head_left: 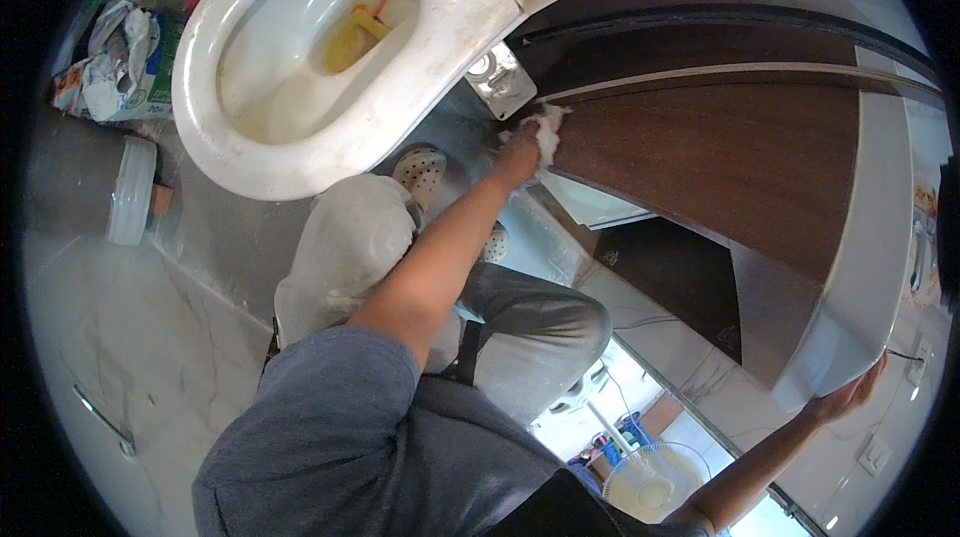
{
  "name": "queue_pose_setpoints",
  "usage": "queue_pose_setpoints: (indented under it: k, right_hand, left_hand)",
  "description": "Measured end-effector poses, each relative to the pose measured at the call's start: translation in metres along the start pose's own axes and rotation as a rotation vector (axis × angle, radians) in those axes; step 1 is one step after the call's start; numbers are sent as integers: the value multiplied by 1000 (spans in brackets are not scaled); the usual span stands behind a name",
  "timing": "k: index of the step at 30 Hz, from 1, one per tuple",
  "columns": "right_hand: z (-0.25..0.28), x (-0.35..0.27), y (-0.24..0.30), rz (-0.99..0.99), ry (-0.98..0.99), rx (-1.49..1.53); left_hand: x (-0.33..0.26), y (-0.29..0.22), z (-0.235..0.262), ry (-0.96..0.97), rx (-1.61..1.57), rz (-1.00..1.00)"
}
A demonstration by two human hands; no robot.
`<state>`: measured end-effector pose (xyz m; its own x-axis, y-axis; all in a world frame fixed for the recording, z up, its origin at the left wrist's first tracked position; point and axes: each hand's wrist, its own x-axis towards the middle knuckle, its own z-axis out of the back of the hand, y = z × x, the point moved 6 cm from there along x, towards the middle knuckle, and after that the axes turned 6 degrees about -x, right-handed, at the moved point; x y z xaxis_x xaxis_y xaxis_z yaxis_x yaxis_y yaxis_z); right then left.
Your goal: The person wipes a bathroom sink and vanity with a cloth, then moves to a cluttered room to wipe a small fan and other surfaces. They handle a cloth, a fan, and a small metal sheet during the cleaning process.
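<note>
My left hand (518, 155) is closed around a crumpled white cloth (548, 132), which touches the near left end of a brown wood-grain cabinet panel (690, 157). Along the panel's right end runs a white washbasin (850, 267) with a smooth curved side. My right hand (848, 395) grips the basin's lower corner, its fingers bent over the edge and partly hidden. Below the panel the cabinet is open, with a dark inside (670, 272).
A white toilet (300, 152) with brown and yellow stains stands at upper left. A metal box-like fitting (503, 82) lies between it and the cabinet. Farther left are a bag of rubbish (120, 62) and a clear plastic container (132, 190). Wall sockets (874, 457) sit at lower right.
</note>
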<state>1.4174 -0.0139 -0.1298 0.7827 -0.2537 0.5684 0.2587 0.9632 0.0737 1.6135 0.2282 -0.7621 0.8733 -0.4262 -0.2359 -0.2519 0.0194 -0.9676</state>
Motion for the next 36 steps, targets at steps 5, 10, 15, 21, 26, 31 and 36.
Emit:
queue_pose_setpoints:
  k: [5, 10, 15, 21, 26, 31, 36]
  right_hand:
    - [12, -7, -1, -21, -35, -63]
    - [-4, 4, 11, 81, -41, -88]
    - [-9, -5, 23, -98, -126, -117]
    - [-24, 8, 34, -54, -46, -73]
    - [-16, 3, 19, -74, -72, -12]
    - [0, -1, -7, -40, -19, 22]
    - [24, -11, -22, 10, -69, -63]
  left_hand:
    - [11, 105, -5, 13, -312, 481]
    - [6, 115, 7, -98, -395, 514]
    - [-82, -116, 15, -660, -26, 150]
    - [-64, -24, 37, -488, -180, 436]
    - [-67, 63, 35, -536, -348, 666]
    - [-45, 48, 45, -530, -144, 375]
    - [-57, 0, 53, -462, -35, 331]
